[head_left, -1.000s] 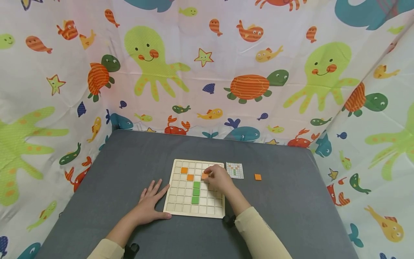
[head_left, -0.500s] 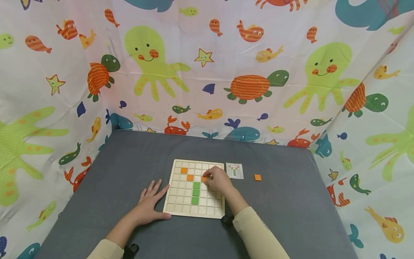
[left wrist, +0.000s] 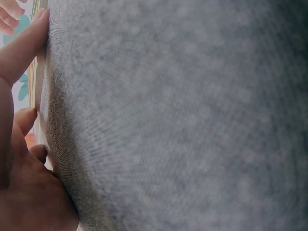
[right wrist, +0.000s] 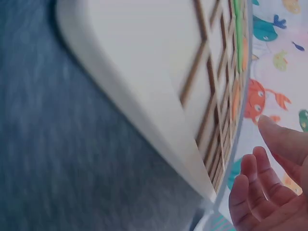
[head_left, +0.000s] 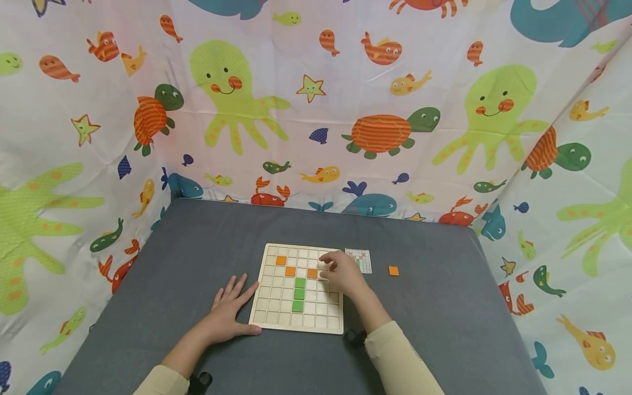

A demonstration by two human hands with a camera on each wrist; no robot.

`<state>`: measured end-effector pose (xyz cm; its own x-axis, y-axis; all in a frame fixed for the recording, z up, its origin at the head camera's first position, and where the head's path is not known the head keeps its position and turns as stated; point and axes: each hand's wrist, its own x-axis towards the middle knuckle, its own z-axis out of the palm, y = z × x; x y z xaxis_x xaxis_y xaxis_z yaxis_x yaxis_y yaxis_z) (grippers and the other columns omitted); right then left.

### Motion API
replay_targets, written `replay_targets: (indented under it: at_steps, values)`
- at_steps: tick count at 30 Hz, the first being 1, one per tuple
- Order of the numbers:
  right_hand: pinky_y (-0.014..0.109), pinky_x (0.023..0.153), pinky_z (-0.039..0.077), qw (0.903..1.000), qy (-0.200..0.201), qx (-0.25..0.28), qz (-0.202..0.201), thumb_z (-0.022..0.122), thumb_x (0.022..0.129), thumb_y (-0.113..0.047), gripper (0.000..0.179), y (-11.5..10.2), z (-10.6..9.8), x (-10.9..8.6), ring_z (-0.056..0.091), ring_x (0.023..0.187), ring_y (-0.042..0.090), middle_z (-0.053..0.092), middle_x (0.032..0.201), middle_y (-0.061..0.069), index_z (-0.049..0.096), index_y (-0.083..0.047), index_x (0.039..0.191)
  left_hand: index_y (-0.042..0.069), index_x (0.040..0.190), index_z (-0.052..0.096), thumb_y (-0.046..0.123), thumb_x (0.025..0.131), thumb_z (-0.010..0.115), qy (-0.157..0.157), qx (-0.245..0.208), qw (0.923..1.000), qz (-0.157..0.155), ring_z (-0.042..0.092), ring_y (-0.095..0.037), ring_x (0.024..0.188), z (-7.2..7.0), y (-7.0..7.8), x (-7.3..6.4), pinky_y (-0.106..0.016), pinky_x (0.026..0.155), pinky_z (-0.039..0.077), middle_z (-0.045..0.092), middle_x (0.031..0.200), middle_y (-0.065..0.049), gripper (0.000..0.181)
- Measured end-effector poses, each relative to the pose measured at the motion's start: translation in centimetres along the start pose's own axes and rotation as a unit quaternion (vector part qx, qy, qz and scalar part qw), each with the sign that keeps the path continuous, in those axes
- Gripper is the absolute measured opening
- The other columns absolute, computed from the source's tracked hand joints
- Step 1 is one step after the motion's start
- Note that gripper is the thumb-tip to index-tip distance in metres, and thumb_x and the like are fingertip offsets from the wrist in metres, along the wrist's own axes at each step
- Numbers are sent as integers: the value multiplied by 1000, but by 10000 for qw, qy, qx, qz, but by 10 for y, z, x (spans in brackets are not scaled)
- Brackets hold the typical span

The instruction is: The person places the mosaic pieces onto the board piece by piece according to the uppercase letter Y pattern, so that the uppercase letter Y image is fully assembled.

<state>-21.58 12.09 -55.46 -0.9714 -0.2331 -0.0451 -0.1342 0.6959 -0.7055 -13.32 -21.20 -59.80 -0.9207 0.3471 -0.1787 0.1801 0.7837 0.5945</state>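
A wooden grid board (head_left: 276,323) lies on the table, holding several coloured square tiles. An orange tile (head_left: 281,260), a second orange tile (head_left: 290,271) and a third orange tile (head_left: 312,273) sit in its upper cells. Green tiles (head_left: 299,293) form a column below them. My left hand (head_left: 229,312) rests spread at the board's left edge, thumb and fingertips touching it. Over the upper right of the board hovers my right hand (head_left: 345,273), just right of the third orange tile, with nothing between its parted thumb and fingers. The right wrist view shows its fingers (right wrist: 269,183) loosely bent.
A small printed pattern card (head_left: 364,259) lies beside the board's upper right corner, partly covered by the right hand. Farther right, a single orange tile (head_left: 393,271) lies on the grey table (head_left: 424,323). A patterned sea-animal curtain (head_left: 316,109) surrounds the table's back and sides.
My right hand has let go of the third orange tile, which stays in its cell, and has drawn back to the right. The left hand has not moved.
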Motion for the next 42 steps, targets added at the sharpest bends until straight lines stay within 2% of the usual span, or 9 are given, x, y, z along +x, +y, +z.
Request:
replay_targets:
  at_steps: [7, 14, 20, 26, 35, 42]
  values:
    - [40, 73, 55, 9986, 517, 5, -71, 78, 88, -11, 35, 10, -23, -7, 65, 94, 26, 68, 112, 10, 72, -8, 122, 25, 162, 27, 71, 69, 80, -29, -10, 10000, -19, -4, -43, 156, 1, -1, 0, -69, 118, 0, 7, 170, -14, 116]
    - [40, 75, 57, 9968, 780, -98, 153, 80, 88, -13, 36, 23, -46, -16, 66, 99, 27, 68, 114, 7, 72, -10, 122, 25, 162, 27, 70, 69, 81, -41, -84, 10000, -22, -5, -42, 156, 1, -1, 0, -69, 118, 0, 7, 171, -14, 116]
    - [45, 81, 55, 9935, 1088, -264, 190, 80, 86, -11, 34, 40, -64, -24, 67, 99, 29, 69, 114, 10, 72, -9, 120, 25, 161, 28, 72, 68, 80, -35, -11, 10000, -29, -4, -43, 156, 2, -2, 2, -69, 118, 1, 8, 170, -14, 117]
    - [48, 87, 55, 9914, 1207, -249, 432, 80, 86, -10, 37, 57, -79, -34, 66, 102, 30, 69, 116, 13, 71, -7, 122, 24, 161, 28, 71, 68, 81, -2, -22, 10000, -24, -4, -43, 156, 2, -1, 1, -69, 118, 1, 8, 170, -14, 117]
    - [47, 86, 56, 9884, 1347, -253, 659, 80, 87, -10, 37, 83, -97, -45, 66, 106, 32, 69, 120, 14, 71, -8, 123, 24, 161, 29, 70, 68, 81, -30, -19, 10000, -82, -4, -43, 156, -1, 2, 0, -69, 118, 1, 9, 170, -15, 116]
    - [53, 89, 53, 9866, 1290, -445, 899, 79, 87, -8, 40, 100, -106, -48, 63, 111, 36, 66, 122, 19, 69, -7, 126, 24, 161, 29, 68, 68, 82, -60, -67, 9999, -98, -4, -43, 156, -1, 3, 0, -69, 118, 0, 8, 170, -15, 116]
